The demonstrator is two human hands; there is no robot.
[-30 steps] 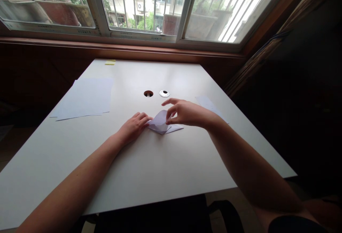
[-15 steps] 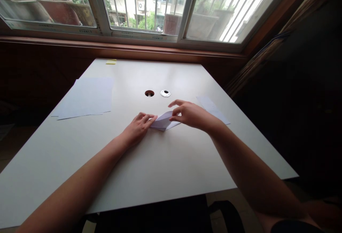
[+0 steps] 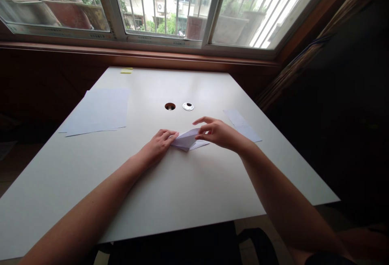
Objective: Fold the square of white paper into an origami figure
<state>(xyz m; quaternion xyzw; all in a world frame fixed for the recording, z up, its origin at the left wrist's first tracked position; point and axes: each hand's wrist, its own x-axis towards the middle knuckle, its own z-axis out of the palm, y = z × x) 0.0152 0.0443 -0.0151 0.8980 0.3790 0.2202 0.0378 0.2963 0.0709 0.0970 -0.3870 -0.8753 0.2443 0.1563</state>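
Note:
A folded sheet of white paper lies near the middle of the white table, with one flap raised off the layer beneath. My left hand rests on the tabletop and presses the paper's left end under its fingertips. At the right end, my right hand pinches the raised flap between thumb and fingers, its index finger stretched out above. Part of the flap is hidden behind those fingers.
Several loose paper sheets lie at the table's left edge. Another folded paper piece is behind my right hand. A round cable hole, its metal cover and yellow sticky notes are farther back on the table.
My right hand has shifted slightly right and down, drawing the raised flap with it. My left hand stays in almost the same place on the paper.

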